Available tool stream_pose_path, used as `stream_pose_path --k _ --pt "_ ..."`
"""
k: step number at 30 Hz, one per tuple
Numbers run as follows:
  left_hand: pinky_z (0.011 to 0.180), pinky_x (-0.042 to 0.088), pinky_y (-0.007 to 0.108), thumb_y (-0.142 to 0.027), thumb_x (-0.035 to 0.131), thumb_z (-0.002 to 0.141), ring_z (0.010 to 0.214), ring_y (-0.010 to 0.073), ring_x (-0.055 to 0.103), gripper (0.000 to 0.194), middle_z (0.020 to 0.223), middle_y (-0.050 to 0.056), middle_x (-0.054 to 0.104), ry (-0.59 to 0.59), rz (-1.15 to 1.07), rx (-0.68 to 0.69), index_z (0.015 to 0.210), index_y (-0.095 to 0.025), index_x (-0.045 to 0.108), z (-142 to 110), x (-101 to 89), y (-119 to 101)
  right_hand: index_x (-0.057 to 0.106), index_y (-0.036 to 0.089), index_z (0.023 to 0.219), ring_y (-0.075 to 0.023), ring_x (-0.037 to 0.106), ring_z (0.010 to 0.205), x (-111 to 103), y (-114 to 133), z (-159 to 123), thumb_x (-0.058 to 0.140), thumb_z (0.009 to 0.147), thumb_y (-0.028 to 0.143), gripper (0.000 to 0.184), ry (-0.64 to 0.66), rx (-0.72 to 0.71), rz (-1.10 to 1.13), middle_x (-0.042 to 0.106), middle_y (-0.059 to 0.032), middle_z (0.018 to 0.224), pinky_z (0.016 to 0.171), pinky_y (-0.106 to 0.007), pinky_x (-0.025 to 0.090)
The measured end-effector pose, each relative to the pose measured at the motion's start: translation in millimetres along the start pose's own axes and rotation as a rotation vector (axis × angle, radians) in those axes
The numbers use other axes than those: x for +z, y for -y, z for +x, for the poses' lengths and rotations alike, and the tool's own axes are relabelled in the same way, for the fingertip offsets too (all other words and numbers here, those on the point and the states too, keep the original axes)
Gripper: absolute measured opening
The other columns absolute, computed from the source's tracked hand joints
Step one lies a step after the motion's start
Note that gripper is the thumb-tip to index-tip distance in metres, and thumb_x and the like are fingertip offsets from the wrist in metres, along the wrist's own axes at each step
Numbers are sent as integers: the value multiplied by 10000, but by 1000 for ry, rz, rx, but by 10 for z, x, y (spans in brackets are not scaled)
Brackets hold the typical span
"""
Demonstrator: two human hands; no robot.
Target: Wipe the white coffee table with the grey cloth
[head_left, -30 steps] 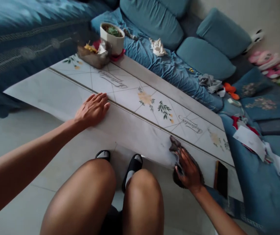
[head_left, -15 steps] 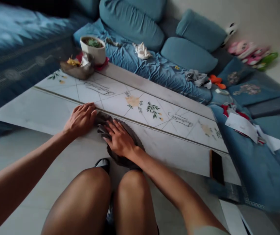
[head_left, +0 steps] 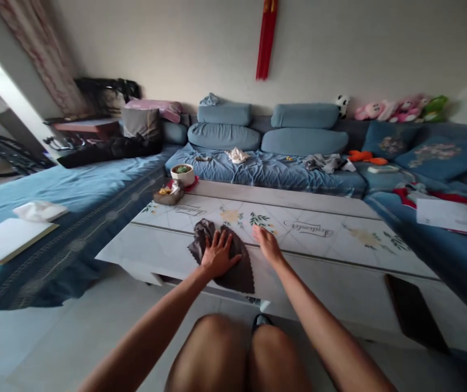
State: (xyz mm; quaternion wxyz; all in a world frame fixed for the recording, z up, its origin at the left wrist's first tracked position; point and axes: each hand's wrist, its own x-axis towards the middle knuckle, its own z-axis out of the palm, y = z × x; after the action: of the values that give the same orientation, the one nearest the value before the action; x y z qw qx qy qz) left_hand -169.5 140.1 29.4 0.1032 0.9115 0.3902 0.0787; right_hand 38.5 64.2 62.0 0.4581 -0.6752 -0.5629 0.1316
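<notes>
A dark grey cleaning cloth with a scalloped edge lies crumpled on the white coffee table, part of it draping over the front edge. My left hand presses flat on the cloth with its fingers spread. To the right of the cloth, my right hand is over the table by the printed leaves, on its side with the fingers stretched out and nothing in it. A patterned runner with flowers and lettering runs along the tabletop.
At the table's far left stand a potted succulent and a brownish dish with small items. A dark phone rests near the front right edge. Blue sofas border the back and both sides. White papers lie on the right seat.
My right hand has come off the cloth and moved right. My left hand, earlier beside the cloth, now lies on it. The view has levelled and lifted to show more room.
</notes>
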Motion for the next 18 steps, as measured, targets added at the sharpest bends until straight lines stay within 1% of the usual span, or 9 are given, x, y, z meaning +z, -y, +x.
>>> stream_pose_path --k 2,5,7,9,11,12,13,15,18 --pt "1449 203 762 -638 575 1109 1799 453 233 850 1911 162 315 -8 7 86 1823 -196 438 -120 128 0 832 163 1147 -310 853 841 -403 -248 -375 190 1001 1006 1070 -60 107 41 868 -247 1063 756 -436 710" --pt "1488 248 603 -434 497 1132 1793 330 306 723 1898 93 372 -49 26 202 1825 -239 439 -388 125 470 797 214 948 -282 750 615 -858 -564 -900 502 822 1092 935 -134 287 115 823 -184 824 551 -387 619" --pt "1473 310 552 -337 485 1100 1774 303 356 700 1865 92 446 -79 61 81 1794 -247 497 -529 -66 988 795 256 920 -250 645 523 -1008 -722 -1115 645 767 1044 816 -178 412 165 752 -109 709 481 -371 532" --pt "1432 383 582 -284 479 1072 1747 336 411 701 1815 147 516 -117 102 -150 1767 -216 534 -582 -379 1511 812 309 917 -250 570 483 -1037 -813 -1201 688 760 996 716 -185 499 166 648 -48 616 468 -395 491" --pt "1386 422 664 -235 440 1064 1721 387 448 718 1765 217 561 -159 135 -341 1777 -177 504 -533 -703 1884 818 371 857 -280 551 468 -993 -825 -1195 658 756 992 649 -158 513 84 552 -29 546 487 -446 499" --pt "1366 422 715 -208 409 1064 1714 413 452 731 1748 251 568 -175 147 -394 1790 -157 471 -478 -825 1973 805 408 793 -300 557 465 -963 -809 -1177 630 745 1007 626 -142 510 29 524 -38 520 505 -479 511" --pt "1349 415 755 -182 381 1061 1709 436 452 741 1735 279 570 -184 153 -420 1798 -134 444 -409 -900 1982 770 442 706 -318 562 459 -936 -788 -1157 592 734 1027 612 -132 503 -24 508 -56 500 525 -511 519" --pt "1352 400 766 -162 360 1059 1700 453 457 737 1731 310 558 -181 140 -416 1789 -98 442 -260 -887 1748 648 478 529 -337 562 447 -904 -759 -1132 518 725 1057 625 -120 479 -99 507 -110 481 554 -556 518" --pt "1428 375 584 -260 426 1098 1717 380 447 678 1790 270 507 -134 79 -244 1753 -115 522 -58 -508 879 636 496 498 -382 665 537 -923 -824 -1139 578 748 1001 567 -147 420 -110 661 -197 608 589 -578 527"
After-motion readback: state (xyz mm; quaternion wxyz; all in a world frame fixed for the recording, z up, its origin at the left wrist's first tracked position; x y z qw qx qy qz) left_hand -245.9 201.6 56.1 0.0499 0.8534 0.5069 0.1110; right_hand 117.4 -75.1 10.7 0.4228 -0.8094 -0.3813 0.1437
